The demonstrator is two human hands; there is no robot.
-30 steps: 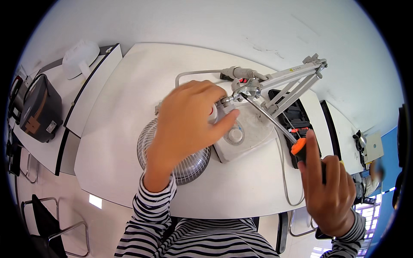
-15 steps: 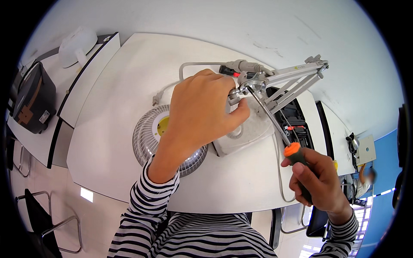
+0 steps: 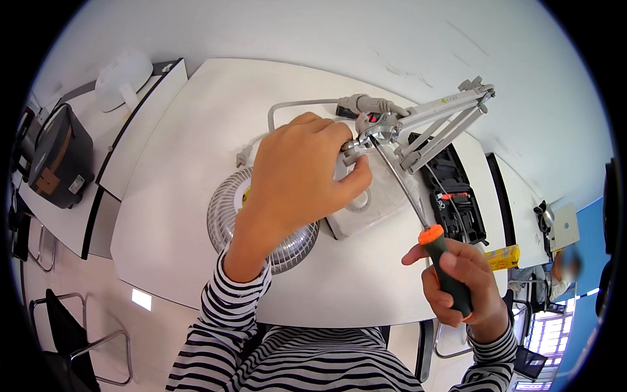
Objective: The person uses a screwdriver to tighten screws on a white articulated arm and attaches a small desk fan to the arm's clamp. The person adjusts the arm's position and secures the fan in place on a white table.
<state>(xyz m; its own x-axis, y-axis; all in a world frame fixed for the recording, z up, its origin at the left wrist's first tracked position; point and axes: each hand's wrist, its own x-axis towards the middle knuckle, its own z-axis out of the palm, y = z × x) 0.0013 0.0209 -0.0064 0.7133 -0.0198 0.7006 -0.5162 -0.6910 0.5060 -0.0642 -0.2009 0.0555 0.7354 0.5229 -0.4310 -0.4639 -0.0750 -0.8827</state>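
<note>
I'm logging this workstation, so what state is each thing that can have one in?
Left hand: at the metal joint; grip partly hidden
Right hand: closed around the screwdriver
Screwdriver: tilted, tip at the joint
Lamp arm: folded sharply at its far end
Tool case: open
Plug: lying on the table, not plugged in
Wire cage: on the table, partly covered by the left hand and forearm

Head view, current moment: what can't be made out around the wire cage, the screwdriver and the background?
All in the head view:
Left grip: most fingertips, hidden by its own back.
Round wire cage: upper right part, covered by that grip and its wrist.
Screwdriver: whether its tip sits in a screw, too small.
Distant person: head blurred.
</note>
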